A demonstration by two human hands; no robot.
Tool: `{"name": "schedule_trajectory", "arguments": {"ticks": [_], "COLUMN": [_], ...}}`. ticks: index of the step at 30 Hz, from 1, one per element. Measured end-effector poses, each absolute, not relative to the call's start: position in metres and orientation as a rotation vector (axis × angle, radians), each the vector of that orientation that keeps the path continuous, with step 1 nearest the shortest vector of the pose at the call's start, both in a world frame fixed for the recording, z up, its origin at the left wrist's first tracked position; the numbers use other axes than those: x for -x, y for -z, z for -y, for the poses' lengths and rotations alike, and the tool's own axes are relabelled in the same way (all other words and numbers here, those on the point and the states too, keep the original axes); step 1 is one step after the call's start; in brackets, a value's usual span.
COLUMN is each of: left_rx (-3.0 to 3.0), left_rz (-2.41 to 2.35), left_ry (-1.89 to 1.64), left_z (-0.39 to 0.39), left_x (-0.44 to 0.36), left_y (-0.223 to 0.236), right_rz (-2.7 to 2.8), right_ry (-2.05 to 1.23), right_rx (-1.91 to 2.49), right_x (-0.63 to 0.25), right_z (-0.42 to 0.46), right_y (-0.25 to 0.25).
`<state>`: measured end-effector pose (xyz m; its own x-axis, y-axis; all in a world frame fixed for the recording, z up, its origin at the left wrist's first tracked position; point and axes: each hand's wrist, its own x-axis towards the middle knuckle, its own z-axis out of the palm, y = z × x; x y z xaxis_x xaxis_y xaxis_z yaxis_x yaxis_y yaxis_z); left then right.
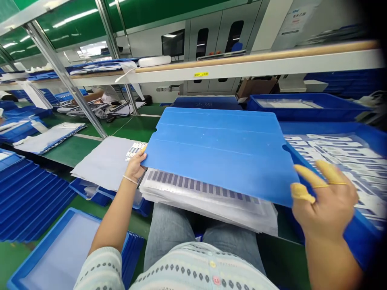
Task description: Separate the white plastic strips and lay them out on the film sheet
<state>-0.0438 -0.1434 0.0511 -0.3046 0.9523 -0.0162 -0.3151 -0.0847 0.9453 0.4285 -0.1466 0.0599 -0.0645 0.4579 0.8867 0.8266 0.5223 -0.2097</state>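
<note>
A large blue plastic sheet with small notches in its sides is tilted over a stack of clear film sheets printed with dark strips. My left hand is closed on the sheet's left edge, beside a small white label sheet with grey rectangles. At the right corner, my right hand pinches the blue sheet's edge between thumb and fingers, which wear yellow finger cots. The film stack reaches out over my lap, and the blue sheet hides its far part.
White paper lies left on the green bench. A blue tray of white-and-dark strips stands right, another tray behind it. Stacked blue trays stand at left. A shelf edge crosses above; a metal post rises left.
</note>
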Motion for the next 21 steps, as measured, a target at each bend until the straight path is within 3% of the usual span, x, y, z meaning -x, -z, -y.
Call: {"name": "schedule_trajectory", "arguments": {"ticks": [4,6,21], "left_rx": [-0.850,-0.879,-1.045], "left_rz": [-1.276,-1.356,-1.814], "left_ry": [-1.634,-1.656,-1.587], "left_z": [0.154,0.160,0.193], "left_x": [0.040,0.039,0.041], "left_y": [-0.029,-0.019,0.048], "right_rz": [1.241,1.121,1.261], "right_ry": [-0.494,-0.705,-0.916], "right_rx": [1.429,1.391,1.377], "right_x": [-0.443,-0.440,-0.442], "right_z": [0.156,0.154,0.131], "right_y": [-0.025,-0.016,0.043]}}
